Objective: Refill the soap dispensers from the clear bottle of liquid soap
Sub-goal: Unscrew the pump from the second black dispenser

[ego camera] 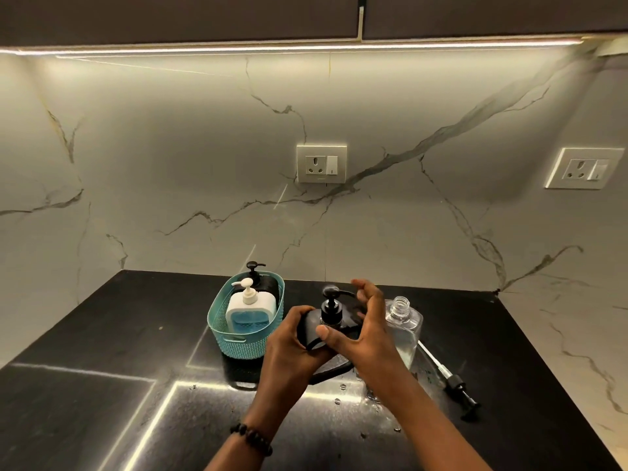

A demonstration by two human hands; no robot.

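At frame centre, the left hand (292, 338) wraps its fingers around a black dispenser (317, 329) standing on the dark tabletop (102, 334). The right hand (365, 321) has its fingers curled at the pump (330, 302); whether they pinch it I cannot tell. Just right stands the uncapped clear bottle (406, 322); left, a teal basket (217, 321) holds two more dispensers.

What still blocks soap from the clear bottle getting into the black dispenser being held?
Its pump is still seated in the neck of the black dispenser, held by the left hand. The clear bottle, already uncapped, stands just behind the right hand.
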